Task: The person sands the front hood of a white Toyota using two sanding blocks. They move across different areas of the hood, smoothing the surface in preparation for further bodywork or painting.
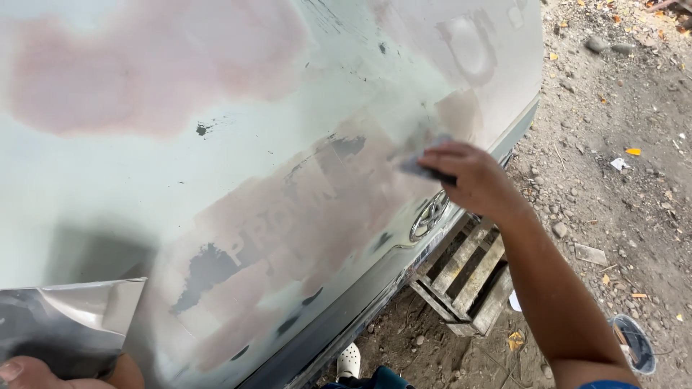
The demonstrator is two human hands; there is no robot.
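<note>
The right hand [472, 176] is pressing a small grey sanding pad [422, 167], fingers clamped on it, against the car panel [216, 187]; its long axis is running toward the panel's lower edge, near the emblem [429, 216]. Wide bare panel is lying leftward. The left hand [29, 373] is gripping a folded grey sheet [68, 320].

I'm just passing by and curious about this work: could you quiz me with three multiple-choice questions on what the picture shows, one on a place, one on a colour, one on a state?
1. Where is the wooden pallet?
A. on the panel
B. on the ground under the panel's edge
C. in the left hand

2. What colour is the shoe?
A. white
B. red
C. black

3. What is the right hand doing?
A. hanging free
B. pressing a small grey pad to the car panel
C. gripping the pallet

Answers: B, slats show below the panel's rim; A, it is pale white; B, fingers clamp the pad against the surface.
</note>
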